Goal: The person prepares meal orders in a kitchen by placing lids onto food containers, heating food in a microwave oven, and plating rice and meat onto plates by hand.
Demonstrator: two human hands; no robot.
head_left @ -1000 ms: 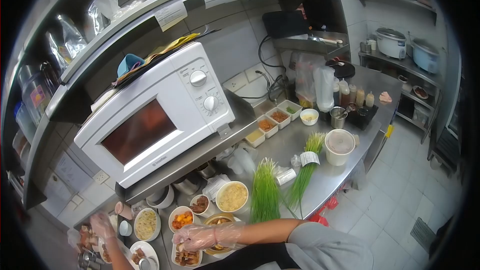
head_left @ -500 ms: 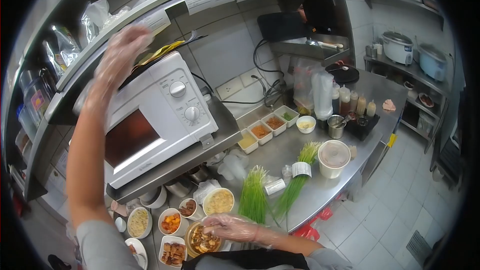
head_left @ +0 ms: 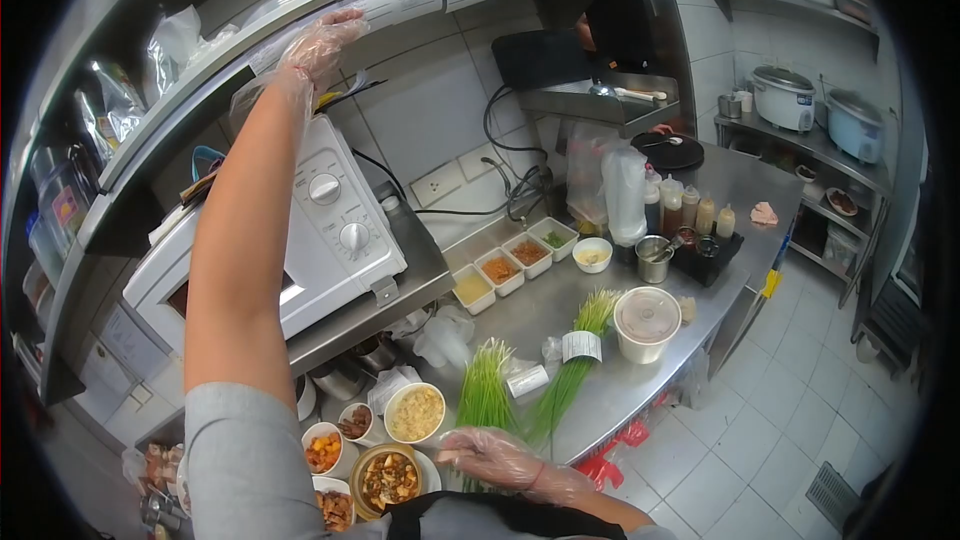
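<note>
My left hand (head_left: 322, 48), in a clear plastic glove, is raised to the shelf edge with its fingers stretched toward the paper slips (head_left: 400, 6). Its fingertips overlap the left end of one slip; I cannot tell whether they touch it. My right hand (head_left: 500, 460), also gloved, hovers low beside a bowl of tofu in brown sauce (head_left: 390, 480), fingers loosely extended and apparently holding nothing. Under and behind it lie green chives (head_left: 488, 390). Nearby stand a tub of pale chopped food (head_left: 415, 413), a cup of orange cubes (head_left: 323, 452) and a cup of dark meat pieces (head_left: 355, 422).
A white microwave (head_left: 330, 225) stands on a raised shelf behind my left forearm. Several small trays (head_left: 500, 270), a lidded tub (head_left: 647, 325), sauce bottles (head_left: 690, 205) and a metal pot (head_left: 655, 260) occupy the steel counter (head_left: 600, 410). Rice cookers (head_left: 785, 98) sit at far right.
My left hand has moved right along the shelf edge to the slips, its fingers extending. My right hand has drawn away from the tofu bowl to the right. The view has shifted slightly.
</note>
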